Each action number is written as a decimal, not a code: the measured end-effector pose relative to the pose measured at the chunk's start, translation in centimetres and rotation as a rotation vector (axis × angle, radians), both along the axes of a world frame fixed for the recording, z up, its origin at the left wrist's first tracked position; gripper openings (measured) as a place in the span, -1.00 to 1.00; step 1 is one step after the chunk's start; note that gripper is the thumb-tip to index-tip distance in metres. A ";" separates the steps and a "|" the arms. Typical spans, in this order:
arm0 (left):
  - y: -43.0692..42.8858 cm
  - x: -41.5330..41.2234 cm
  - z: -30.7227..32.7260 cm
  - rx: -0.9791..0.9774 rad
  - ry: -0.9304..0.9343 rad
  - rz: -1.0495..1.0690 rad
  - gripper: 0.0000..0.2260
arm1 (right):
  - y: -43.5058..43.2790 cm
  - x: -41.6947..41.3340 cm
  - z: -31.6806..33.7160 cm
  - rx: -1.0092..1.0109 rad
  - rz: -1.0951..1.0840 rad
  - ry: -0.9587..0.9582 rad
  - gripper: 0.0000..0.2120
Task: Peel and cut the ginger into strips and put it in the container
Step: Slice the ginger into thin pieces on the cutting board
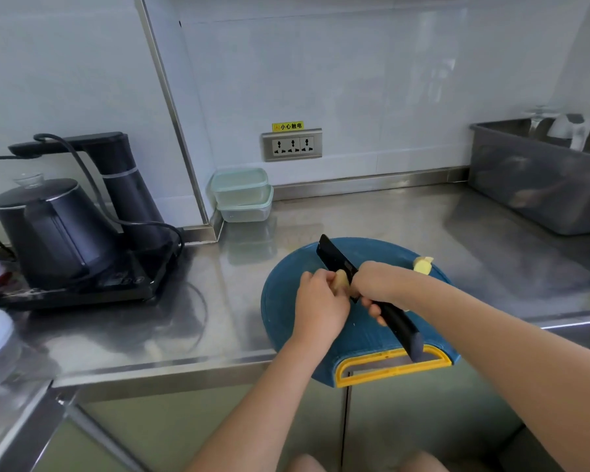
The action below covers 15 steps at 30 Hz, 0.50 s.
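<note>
Steel counter (218, 301), blue board (361, 335): left hand (321, 304) pinches ginger (341, 281); right hand (378, 284) grips knife (334, 257), blade seemingly touching it.

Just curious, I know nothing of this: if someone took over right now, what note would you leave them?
Left hand holds a ginger piece above the board.
Right hand grips the knife, blade against that piece.
A second piece lies at the board's far right edge; two lidded containers stand stacked by the wall.
Peeling seems under way; no strips yet. Left: cut strips, fill a container.
</note>
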<state>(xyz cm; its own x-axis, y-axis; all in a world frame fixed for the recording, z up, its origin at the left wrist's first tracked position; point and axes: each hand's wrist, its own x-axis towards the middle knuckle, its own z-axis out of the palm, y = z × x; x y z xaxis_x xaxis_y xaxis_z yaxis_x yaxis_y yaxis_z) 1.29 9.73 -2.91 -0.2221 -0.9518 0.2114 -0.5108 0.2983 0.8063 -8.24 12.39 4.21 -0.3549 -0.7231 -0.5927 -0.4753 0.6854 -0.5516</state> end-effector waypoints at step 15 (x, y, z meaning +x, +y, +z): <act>-0.3 0.0 0.1 -0.014 -0.021 0.015 -0.83 | 2.8 -0.8 -1.8 0.090 -0.099 -0.087 -0.82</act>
<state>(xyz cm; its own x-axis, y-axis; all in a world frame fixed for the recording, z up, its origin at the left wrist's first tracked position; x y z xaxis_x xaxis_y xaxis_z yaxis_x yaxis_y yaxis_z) 1.28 9.42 -2.83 -0.2127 -0.9520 0.2200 -0.5320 0.3017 0.7912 -9.03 15.20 2.37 -0.3668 -0.6292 -0.6853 -0.3560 0.7755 -0.5214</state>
